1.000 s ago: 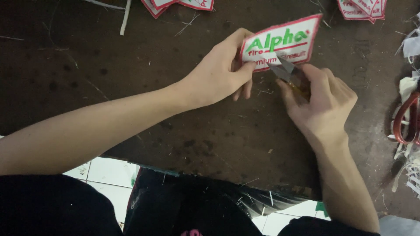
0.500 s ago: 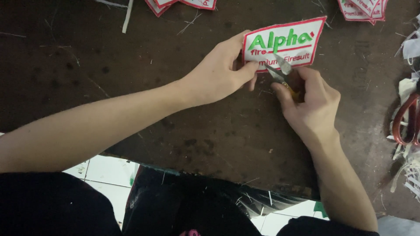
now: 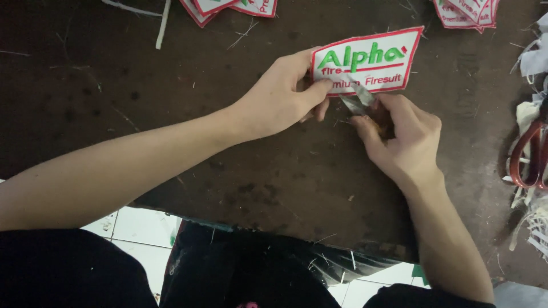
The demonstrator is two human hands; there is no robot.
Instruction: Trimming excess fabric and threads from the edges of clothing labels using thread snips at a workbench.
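Across the dark, thread-littered worktable (image 3: 171,142), the white embroidered patch (image 3: 371,65) has slid slightly left since a second ago. Her left hand (image 3: 279,100) pinches its lower-left corner; the right hand (image 3: 408,142) stays closed around small snips (image 3: 357,97), blades at the patch's bottom edge, trimming onward. Red scissors (image 3: 528,157) lie apart.

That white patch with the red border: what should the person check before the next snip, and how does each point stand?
1. Left hand pinches the patch at its left end: ok.
2. Right hand holds the small snips: ok.
3. Blades meet the patch's lower edge: ok.
4. Left fingers away from the blades: not ok, they lie close.
5. Loose thread at the blades: cannot tell.
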